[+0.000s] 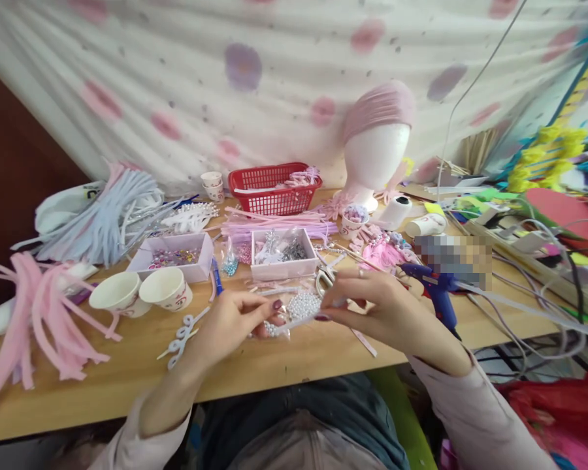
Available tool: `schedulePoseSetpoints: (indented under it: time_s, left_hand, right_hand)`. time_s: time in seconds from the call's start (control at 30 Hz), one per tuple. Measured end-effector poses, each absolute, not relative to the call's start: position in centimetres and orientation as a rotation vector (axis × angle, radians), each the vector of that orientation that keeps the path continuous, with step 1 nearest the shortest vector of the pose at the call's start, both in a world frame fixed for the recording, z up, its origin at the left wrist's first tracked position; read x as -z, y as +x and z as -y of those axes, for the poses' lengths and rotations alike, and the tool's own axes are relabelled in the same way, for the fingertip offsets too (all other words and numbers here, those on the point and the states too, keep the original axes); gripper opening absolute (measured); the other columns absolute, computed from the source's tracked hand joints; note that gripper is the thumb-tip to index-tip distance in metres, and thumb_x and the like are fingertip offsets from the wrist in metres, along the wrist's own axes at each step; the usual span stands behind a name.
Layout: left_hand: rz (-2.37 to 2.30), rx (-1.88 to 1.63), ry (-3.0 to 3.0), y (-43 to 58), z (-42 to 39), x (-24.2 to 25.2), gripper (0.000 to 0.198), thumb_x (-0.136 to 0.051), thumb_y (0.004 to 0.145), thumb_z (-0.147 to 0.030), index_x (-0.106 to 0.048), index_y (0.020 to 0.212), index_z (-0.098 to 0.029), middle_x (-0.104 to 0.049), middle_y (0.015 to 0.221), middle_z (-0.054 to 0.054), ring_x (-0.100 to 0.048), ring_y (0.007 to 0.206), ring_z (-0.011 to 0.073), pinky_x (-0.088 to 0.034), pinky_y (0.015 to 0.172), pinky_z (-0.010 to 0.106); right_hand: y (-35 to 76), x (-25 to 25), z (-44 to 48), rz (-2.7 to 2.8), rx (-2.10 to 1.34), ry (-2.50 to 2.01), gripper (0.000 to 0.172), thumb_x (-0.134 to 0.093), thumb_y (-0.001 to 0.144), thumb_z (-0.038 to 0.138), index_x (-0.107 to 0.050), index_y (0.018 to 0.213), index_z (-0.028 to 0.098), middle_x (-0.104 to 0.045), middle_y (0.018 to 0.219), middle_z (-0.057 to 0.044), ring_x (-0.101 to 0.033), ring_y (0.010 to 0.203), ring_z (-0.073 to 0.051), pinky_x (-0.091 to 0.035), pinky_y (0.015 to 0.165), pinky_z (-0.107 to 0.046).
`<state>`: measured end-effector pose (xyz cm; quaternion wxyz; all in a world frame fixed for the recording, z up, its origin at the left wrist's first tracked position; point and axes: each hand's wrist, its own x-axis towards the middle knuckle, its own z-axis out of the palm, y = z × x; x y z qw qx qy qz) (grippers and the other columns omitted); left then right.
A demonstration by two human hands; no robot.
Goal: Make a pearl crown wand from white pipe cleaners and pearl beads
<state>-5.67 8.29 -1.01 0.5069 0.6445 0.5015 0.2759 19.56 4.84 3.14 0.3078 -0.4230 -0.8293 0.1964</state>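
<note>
Between my two hands, near the table's front, is a clear bag of white pearl beads (304, 305). My left hand (240, 320) is closed in a pinch at the bag's left side; what its fingertips hold is too small to tell. My right hand (367, 303) bends over the right side, fingers pressed together, with a pale strip (301, 321) running toward its fingertips. I cannot tell whether the strip is the bag's edge. Left of my left wrist lies a looped pale grey pipe cleaner piece (180, 341). Scissors (325, 279) lie behind my right hand, partly hidden.
Paper cups (165, 289), a box of coloured beads (142, 264) and a box of silvery pieces (284, 269) stand behind my hands. Pink pipe cleaners (53, 320) spread at left. A blue glue gun (438, 294) and cables sit right. Farther back are a red basket (269, 207) and a foam head (377, 153).
</note>
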Motion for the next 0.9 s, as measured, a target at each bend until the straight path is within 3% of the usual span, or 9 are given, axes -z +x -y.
schedulePoseSetpoints:
  time_s: [0.23, 0.37, 0.53, 0.7, 0.9]
  left_hand:
    - [-1.072, -0.623, 1.285, -4.8, -8.6, -0.1, 0.022, -0.079, 0.069, -0.038, -0.079, 0.072, -0.016, -0.078, 0.074, 0.009, -0.06, 0.049, 0.0102, -0.052, 0.051, 0.021]
    - [-1.007, -0.597, 1.31, -5.2, -8.6, -0.7, 0.023, -0.081, 0.068, -0.036, -0.077, 0.069, -0.014, -0.075, 0.068, 0.007, -0.059, 0.049, 0.0101, -0.05, 0.052, 0.022]
    - [-0.911, -0.602, 1.364, -4.9, -8.7, -0.7, 0.025, -0.075, 0.076, -0.034, -0.071, 0.064, -0.012, -0.062, 0.054, 0.0, -0.047, 0.044, 0.0062, -0.037, 0.047, 0.02]
    - [-0.848, -0.653, 1.277, -4.8, -8.8, 0.6, 0.026, -0.076, 0.073, -0.038, -0.071, 0.079, -0.013, -0.062, 0.065, 0.0, -0.053, 0.057, 0.0086, -0.043, 0.058, 0.023]
    - [-0.76, -0.701, 1.126, -5.0, -7.9, 1.1, 0.032, -0.082, 0.068, -0.041, -0.073, 0.079, -0.012, -0.064, 0.065, 0.001, -0.056, 0.058, 0.009, -0.047, 0.061, 0.023]
  right_hand:
    - [17.0, -3.2, -7.3, 2.295, -0.42, -1.086, 0.012, -0.068, 0.088, 0.025, -0.071, 0.079, 0.016, -0.067, 0.074, -0.002, -0.058, 0.066, -0.013, -0.04, 0.063, -0.025]
    - [17.1, -3.3, -7.7, 2.233, -0.412, -1.101, 0.011, -0.068, 0.086, 0.025, -0.07, 0.078, 0.017, -0.067, 0.071, 0.0, -0.057, 0.064, -0.011, -0.039, 0.062, -0.025]
    - [16.9, -2.9, -8.5, 2.157, -0.427, -1.095, 0.011, -0.067, 0.087, 0.025, -0.069, 0.078, 0.018, -0.066, 0.07, 0.002, -0.055, 0.064, -0.01, -0.038, 0.062, -0.025]
    - [16.6, -1.8, -9.0, 2.092, -0.399, -1.119, 0.011, -0.068, 0.086, 0.026, -0.069, 0.078, 0.018, -0.066, 0.071, 0.002, -0.054, 0.064, -0.011, -0.038, 0.062, -0.025]
    - [16.2, -1.2, -9.5, 2.057, -0.441, -1.176, 0.011, -0.068, 0.086, 0.026, -0.069, 0.079, 0.017, -0.068, 0.074, 0.0, -0.056, 0.066, -0.012, -0.04, 0.062, -0.026]
